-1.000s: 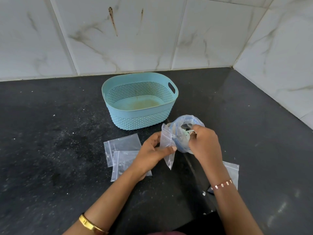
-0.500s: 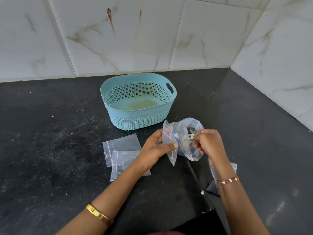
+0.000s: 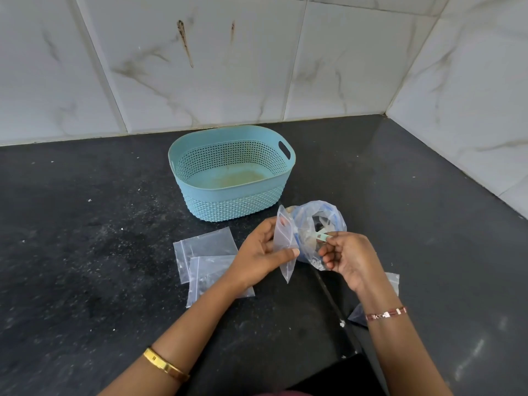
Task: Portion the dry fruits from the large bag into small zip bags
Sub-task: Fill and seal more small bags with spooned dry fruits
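Since the earlier frame, the right hand had drawn back toward the lower right of the frame, turning its palm up, with a pale green tab pinched at its fingertips. It also gripped the crumpled clear large bag at centre right. The left hand pinched a small clear zip bag upright between thumb and fingers, touching the large bag. Both looked like thin, limp, slippery film, light enough to sag; holding at the stiffer zip rim seemed the surest grip. Spare flat zip bags lay at centre left on the black speckled countertop, another behind the right wrist. A blue perforated plastic basket stood just above the hands, leaving open counter left and right.
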`<state>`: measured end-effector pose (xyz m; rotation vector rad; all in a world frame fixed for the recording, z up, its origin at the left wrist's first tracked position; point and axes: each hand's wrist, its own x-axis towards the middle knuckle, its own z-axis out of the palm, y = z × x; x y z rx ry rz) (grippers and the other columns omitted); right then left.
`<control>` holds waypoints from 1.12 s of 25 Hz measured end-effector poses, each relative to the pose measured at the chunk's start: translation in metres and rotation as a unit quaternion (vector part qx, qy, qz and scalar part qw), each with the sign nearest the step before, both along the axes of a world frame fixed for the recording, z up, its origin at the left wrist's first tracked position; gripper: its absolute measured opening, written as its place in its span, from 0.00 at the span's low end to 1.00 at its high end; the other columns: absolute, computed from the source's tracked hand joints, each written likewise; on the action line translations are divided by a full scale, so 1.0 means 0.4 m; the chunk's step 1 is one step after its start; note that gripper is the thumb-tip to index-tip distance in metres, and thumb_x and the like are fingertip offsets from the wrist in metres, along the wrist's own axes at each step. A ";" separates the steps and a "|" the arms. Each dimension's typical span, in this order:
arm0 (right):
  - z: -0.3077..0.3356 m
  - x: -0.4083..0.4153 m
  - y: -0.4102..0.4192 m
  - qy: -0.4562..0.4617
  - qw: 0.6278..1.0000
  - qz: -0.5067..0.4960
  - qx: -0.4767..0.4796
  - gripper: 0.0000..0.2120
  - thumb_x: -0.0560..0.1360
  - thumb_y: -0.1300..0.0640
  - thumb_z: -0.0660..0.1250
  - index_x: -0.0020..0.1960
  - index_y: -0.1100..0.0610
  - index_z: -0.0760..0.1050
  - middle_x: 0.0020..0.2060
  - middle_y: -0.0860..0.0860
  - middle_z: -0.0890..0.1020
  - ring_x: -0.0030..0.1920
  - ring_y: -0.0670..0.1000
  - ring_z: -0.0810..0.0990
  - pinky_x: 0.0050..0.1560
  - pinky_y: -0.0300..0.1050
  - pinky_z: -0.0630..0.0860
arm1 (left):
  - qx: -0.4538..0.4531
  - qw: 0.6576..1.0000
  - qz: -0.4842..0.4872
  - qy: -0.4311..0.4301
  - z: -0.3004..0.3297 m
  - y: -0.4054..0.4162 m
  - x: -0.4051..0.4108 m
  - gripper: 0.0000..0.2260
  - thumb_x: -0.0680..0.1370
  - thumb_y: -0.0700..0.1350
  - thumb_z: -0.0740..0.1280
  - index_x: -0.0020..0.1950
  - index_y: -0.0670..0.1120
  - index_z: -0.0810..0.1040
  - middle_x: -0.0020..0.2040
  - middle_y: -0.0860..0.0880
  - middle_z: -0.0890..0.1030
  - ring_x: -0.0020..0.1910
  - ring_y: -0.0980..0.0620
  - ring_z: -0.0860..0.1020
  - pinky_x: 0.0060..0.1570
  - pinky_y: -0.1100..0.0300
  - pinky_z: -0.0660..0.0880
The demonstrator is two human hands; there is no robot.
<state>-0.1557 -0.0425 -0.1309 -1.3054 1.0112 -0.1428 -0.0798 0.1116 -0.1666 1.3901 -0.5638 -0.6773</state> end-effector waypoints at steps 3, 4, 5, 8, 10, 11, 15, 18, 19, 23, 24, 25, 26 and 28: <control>0.005 -0.008 -0.001 -0.013 1.000 -0.019 -0.004 0.10 0.76 0.68 0.54 0.50 0.66 0.73 0.21 0.54 0.76 0.22 0.49 0.71 0.25 0.40 0.67 | 0.014 1.000 0.003 -0.006 -0.004 0.003 0.007 0.23 0.72 0.33 0.69 0.65 0.43 0.70 0.59 0.44 0.79 0.53 0.53 0.80 0.56 0.58 0.77; 0.008 -0.015 -0.003 -0.019 0.999 -0.025 -0.007 0.10 0.76 0.68 0.54 0.50 0.66 0.73 0.21 0.54 0.76 0.22 0.49 0.70 0.25 0.41 0.67 | 0.018 1.000 0.005 -0.009 -0.006 0.005 0.009 0.23 0.72 0.34 0.70 0.65 0.45 0.70 0.59 0.45 0.79 0.54 0.53 0.80 0.57 0.57 0.76; 0.009 -0.021 -0.004 -0.026 0.999 -0.031 -0.009 0.09 0.76 0.69 0.55 0.50 0.66 0.73 0.20 0.54 0.76 0.22 0.49 0.70 0.26 0.41 0.67 | 0.024 1.000 0.008 -0.013 -0.007 0.008 0.012 0.23 0.72 0.34 0.70 0.65 0.46 0.70 0.60 0.46 0.79 0.55 0.53 0.80 0.58 0.56 0.76; 0.011 -0.041 -0.009 -0.038 0.998 -0.044 -0.011 0.08 0.76 0.69 0.55 0.49 0.65 0.73 0.20 0.54 0.76 0.22 0.50 0.71 0.25 0.41 0.67 | 0.044 0.999 0.011 -0.030 -0.011 0.014 0.014 0.24 0.72 0.37 0.71 0.65 0.49 0.69 0.61 0.49 0.78 0.58 0.54 0.78 0.60 0.58 0.75; 0.016 -0.050 -0.013 -0.049 0.997 -0.054 -0.013 0.08 0.76 0.69 0.56 0.47 0.65 0.74 0.19 0.54 0.76 0.20 0.49 0.71 0.23 0.40 0.67 | 0.058 0.997 0.013 -0.051 -0.012 0.016 0.013 0.26 0.71 0.38 0.72 0.66 0.50 0.68 0.62 0.51 0.78 0.59 0.55 0.78 0.60 0.59 0.75; 0.020 -0.055 -0.016 -0.055 0.997 -0.060 -0.013 0.08 0.76 0.69 0.56 0.47 0.65 0.74 0.19 0.54 0.76 0.20 0.49 0.70 0.23 0.40 0.67 | 0.065 0.996 0.014 -0.062 -0.013 0.016 0.012 0.27 0.71 0.39 0.72 0.68 0.49 0.67 0.62 0.51 0.77 0.59 0.56 0.77 0.61 0.59 0.74; 0.038 -0.086 -0.020 -0.085 0.994 -0.063 -0.010 0.09 0.75 0.69 0.56 0.46 0.68 0.75 0.19 0.54 0.75 0.19 0.48 0.69 0.20 0.38 0.67 | 0.082 0.993 0.015 -0.088 -0.020 0.016 0.006 0.31 0.70 0.40 0.73 0.70 0.50 0.65 0.64 0.53 0.76 0.61 0.56 0.76 0.63 0.56 0.73; 0.069 -0.106 -0.014 -0.112 0.992 -0.058 -0.008 0.09 0.75 0.69 0.56 0.45 0.68 0.75 0.19 0.54 0.74 0.19 0.48 0.69 0.19 0.37 0.66 | 0.084 0.991 0.027 -0.102 -0.019 0.012 0.000 0.31 0.70 0.40 0.73 0.70 0.50 0.65 0.64 0.53 0.75 0.61 0.57 0.76 0.63 0.58 0.73; 0.084 -0.110 -0.008 -0.124 0.991 -0.054 -0.007 0.09 0.75 0.69 0.56 0.46 0.69 0.75 0.19 0.55 0.74 0.19 0.48 0.68 0.19 0.37 0.66 | 0.084 0.990 0.031 -0.108 -0.018 0.010 -0.002 0.30 0.71 0.40 0.72 0.70 0.50 0.65 0.63 0.54 0.76 0.60 0.57 0.76 0.62 0.59 0.73; 0.125 -0.103 0.044 -0.152 0.988 -0.018 -0.014 0.08 0.75 0.70 0.57 0.45 0.66 0.75 0.18 0.56 0.74 0.18 0.49 0.68 0.18 0.37 0.65 | 0.070 0.990 0.038 -0.119 -0.020 0.008 -0.005 0.27 0.71 0.38 0.72 0.64 0.57 0.67 0.60 0.56 0.77 0.57 0.61 0.77 0.59 0.65 0.74; 0.127 -0.096 0.059 -0.148 0.989 -0.009 -0.027 0.08 0.75 0.70 0.57 0.45 0.65 0.75 0.19 0.56 0.74 0.18 0.49 0.68 0.18 0.38 0.65 | 0.066 0.990 0.037 -0.121 -0.021 0.008 -0.006 0.26 0.71 0.38 0.71 0.63 0.58 0.67 0.60 0.56 0.78 0.57 0.61 0.77 0.59 0.64 0.74; 0.127 -0.088 0.072 -0.142 0.989 0.000 -0.044 0.09 0.75 0.70 0.57 0.45 0.63 0.76 0.19 0.56 0.75 0.18 0.50 0.69 0.19 0.38 0.65 | 0.061 0.990 0.037 -0.124 -0.023 0.009 -0.007 0.26 0.71 0.38 0.71 0.63 0.58 0.68 0.60 0.56 0.78 0.58 0.60 0.78 0.59 0.63 0.74; 0.124 -0.081 0.083 -0.133 0.989 0.010 -0.066 0.09 0.75 0.70 0.58 0.45 0.62 0.76 0.19 0.56 0.76 0.19 0.50 0.69 0.19 0.38 0.66 | 0.058 0.990 0.036 -0.125 -0.026 0.010 -0.007 0.26 0.72 0.39 0.71 0.64 0.57 0.68 0.61 0.56 0.78 0.58 0.59 0.78 0.60 0.61 0.74; 0.112 -0.071 0.100 -0.113 0.984 0.039 -0.134 0.11 0.76 0.69 0.58 0.45 0.59 0.77 0.21 0.54 0.77 0.21 0.49 0.70 0.21 0.39 0.67 | 0.046 0.991 0.036 -0.120 -0.029 0.010 -0.007 0.24 0.71 0.41 0.71 0.63 0.57 0.69 0.61 0.55 0.78 0.58 0.58 0.78 0.60 0.57 0.75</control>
